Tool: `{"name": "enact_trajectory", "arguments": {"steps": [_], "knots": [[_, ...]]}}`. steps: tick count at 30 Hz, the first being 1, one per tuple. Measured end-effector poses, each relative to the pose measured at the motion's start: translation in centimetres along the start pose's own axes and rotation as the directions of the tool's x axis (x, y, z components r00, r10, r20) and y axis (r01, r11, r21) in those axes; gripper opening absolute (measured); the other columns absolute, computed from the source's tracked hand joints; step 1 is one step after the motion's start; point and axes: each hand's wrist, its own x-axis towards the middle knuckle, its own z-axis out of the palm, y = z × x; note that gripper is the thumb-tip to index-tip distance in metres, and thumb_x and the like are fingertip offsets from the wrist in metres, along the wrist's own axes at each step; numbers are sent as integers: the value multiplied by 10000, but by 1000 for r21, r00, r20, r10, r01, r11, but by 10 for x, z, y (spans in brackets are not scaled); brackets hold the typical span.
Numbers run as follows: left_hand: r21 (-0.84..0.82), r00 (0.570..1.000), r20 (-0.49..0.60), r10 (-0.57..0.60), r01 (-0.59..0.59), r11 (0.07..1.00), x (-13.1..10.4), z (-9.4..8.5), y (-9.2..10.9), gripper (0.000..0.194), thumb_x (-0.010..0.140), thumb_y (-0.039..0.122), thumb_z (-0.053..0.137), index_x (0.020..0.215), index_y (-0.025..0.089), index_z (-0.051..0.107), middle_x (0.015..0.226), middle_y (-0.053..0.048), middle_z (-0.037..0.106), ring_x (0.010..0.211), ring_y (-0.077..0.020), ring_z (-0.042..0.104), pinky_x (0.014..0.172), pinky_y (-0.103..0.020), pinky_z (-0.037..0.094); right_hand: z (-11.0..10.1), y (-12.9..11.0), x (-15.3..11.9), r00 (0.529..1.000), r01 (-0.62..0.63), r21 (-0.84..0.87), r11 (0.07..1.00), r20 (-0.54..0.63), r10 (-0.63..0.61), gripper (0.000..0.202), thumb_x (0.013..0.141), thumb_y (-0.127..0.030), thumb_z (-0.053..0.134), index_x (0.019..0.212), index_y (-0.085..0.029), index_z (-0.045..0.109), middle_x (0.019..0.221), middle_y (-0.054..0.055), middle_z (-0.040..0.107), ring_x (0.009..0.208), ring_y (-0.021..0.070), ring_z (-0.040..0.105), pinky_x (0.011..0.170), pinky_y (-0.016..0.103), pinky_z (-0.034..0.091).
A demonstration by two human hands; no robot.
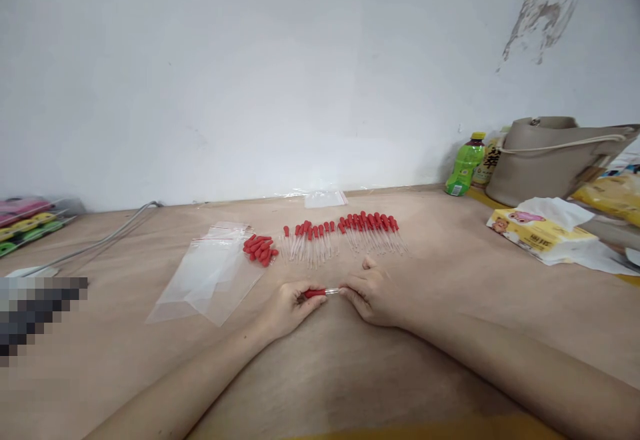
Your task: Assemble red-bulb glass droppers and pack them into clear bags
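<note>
Two bare hands meet over the table (pixel 445 373), each in a pinch. The left hand (pixel 290 308) has thumb and fingers clamped on a red rubber bulb (pixel 315 293); the right hand (pixel 371 297) pinches a clear tube (pixel 332 291) near its right end. Bulb and tube lie in one line between the hands, the tube's left end meeting the bulb's mouth; how deep it sits cannot be told.

The step in hand looks like fitting bulb to tube or seating it more firmly. The next move, as I judge it, calls for keeping both on one axis and pressing gently, with the right fingers close to the joint so the thin tube is not bent sideways.

Just beyond the hands lie two groups of bulb-topped droppers, the left group (pixel 309 233) and the right group (pixel 371 221), their bulbs toward the wall (pixel 260 80). Left of them is a pile of loose red bulbs (pixel 258 249), at the edge of overlapping clear zip bags (pixel 195 280). Farther right are a tissue pack (pixel 537 233), a green bottle (pixel 464 167) and a taupe handbag (pixel 530 167).
</note>
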Motion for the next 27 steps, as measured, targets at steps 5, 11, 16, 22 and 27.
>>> {"name": "enact_trajectory", "arguments": {"steps": [5,11,16,22,27], "knots": [[46,999,-16,38,-37,998,-1,1,0,175,798,297,529,865,200,658,811,-12,682,706,-145,617,640,-241,484,5,-2,3,999,-37,28,999,10,37,299,870,-235,328,684,-163,552,636,24,609,520,105,430,681,296,265],[99,996,-16,89,-87,991,-2,-1,0,179,807,299,523,875,199,654,808,-16,685,697,-144,619,641,-240,478,6,-4,5,987,-132,135,982,114,116,296,875,-223,329,667,-178,535,567,-18,570,507,95,417,698,270,304],[126,991,28,131,-134,983,-1,-5,2,165,814,280,516,902,215,640,827,-4,682,716,-139,617,650,-235,474,-12,-11,8,971,-172,187,967,196,135,308,865,-254,353,668,-189,582,596,-4,602,591,116,477,622,238,317],[240,990,-95,103,-78,968,2,-9,5,211,791,214,536,998,200,575,876,-23,623,754,-145,579,670,-260,466,-46,-6,18,923,-239,180,954,349,165,199,703,-120,450,639,-168,633,562,-11,596,475,78,441,475,194,269],[302,990,-60,126,-102,948,2,-7,5,156,826,208,475,946,188,572,909,-46,572,800,-156,551,716,-285,460,-41,31,41,877,-477,81,875,118,467,228,738,-229,448,601,-143,608,599,24,602,568,112,520,516,199,316]]}}
